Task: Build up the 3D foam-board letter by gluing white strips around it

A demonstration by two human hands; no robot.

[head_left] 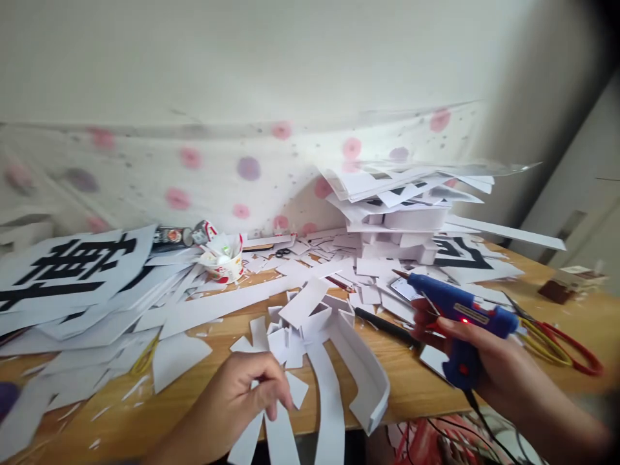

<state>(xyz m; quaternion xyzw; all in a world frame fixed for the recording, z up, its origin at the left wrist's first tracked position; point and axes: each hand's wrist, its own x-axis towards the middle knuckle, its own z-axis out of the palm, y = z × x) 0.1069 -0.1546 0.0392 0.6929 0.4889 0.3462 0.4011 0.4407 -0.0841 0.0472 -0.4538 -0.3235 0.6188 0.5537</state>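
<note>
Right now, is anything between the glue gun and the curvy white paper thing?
Yes: a black rod and paper scraps lie on the table between the blue glue gun and the white paper construction. The right hand apparently holds the gun above them.

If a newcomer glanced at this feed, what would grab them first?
Probably the blue glue gun in the right hand, its red light glowing at right. Next, the white folded structure near centre, and the sheet with bold black characters at far left.
</note>
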